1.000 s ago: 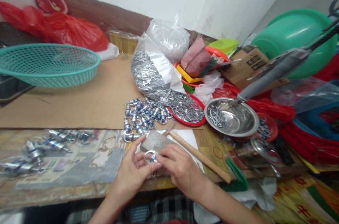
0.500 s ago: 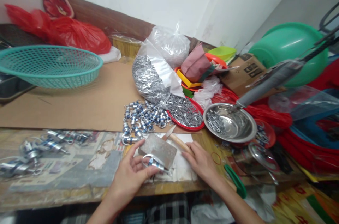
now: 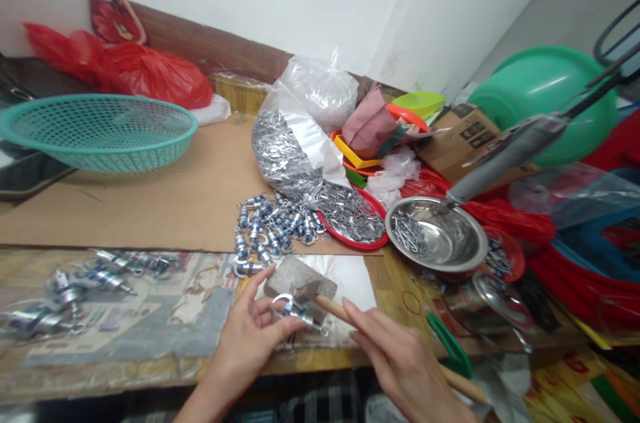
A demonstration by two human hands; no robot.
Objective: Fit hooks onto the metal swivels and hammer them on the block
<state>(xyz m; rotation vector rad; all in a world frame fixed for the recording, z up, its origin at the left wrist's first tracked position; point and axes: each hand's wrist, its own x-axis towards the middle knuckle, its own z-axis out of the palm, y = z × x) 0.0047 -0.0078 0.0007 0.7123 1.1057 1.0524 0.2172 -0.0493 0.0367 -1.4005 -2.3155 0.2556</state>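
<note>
Hands at the near table edge, swivel part on block.
Left hand pinches swivel clip against grey block; right hand wraps hammer handle. Beyond: clip pile, bare cardboard, steel bowl.

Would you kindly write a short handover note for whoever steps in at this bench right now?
Left hand: pinches a ringed metal fitting against the grey block at the bench's front edge.
Right hand: grips the wooden-handled hammer, its head just above the fitting.
Loose fittings are heaped on the cardboard behind the block; another lot lies at far left. The steel bowl holds nails.
Done: fitting set on the block, hammer in hand.
Left: probably striking this piece, then working through the heap.
</note>
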